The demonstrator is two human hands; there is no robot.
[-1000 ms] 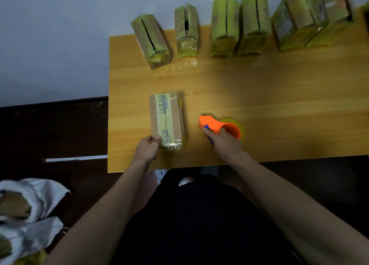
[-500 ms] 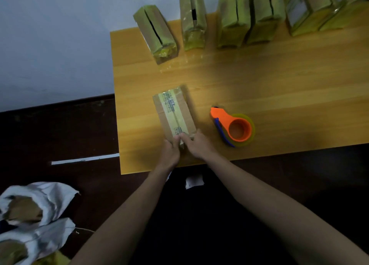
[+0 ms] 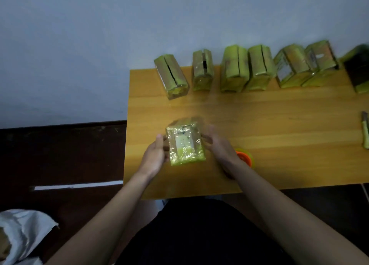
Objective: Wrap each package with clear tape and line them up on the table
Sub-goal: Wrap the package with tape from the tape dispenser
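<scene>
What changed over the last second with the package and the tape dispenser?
The right hand let go of the orange tape dispenser, which now lies on the table, and joined the left hand on the package. Both hands have lifted it and tipped it up, its taped end toward the camera. The row of wrapped packages by the wall stayed put.

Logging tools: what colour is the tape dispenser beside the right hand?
Orange, in the head view: tape dispenser.
</scene>
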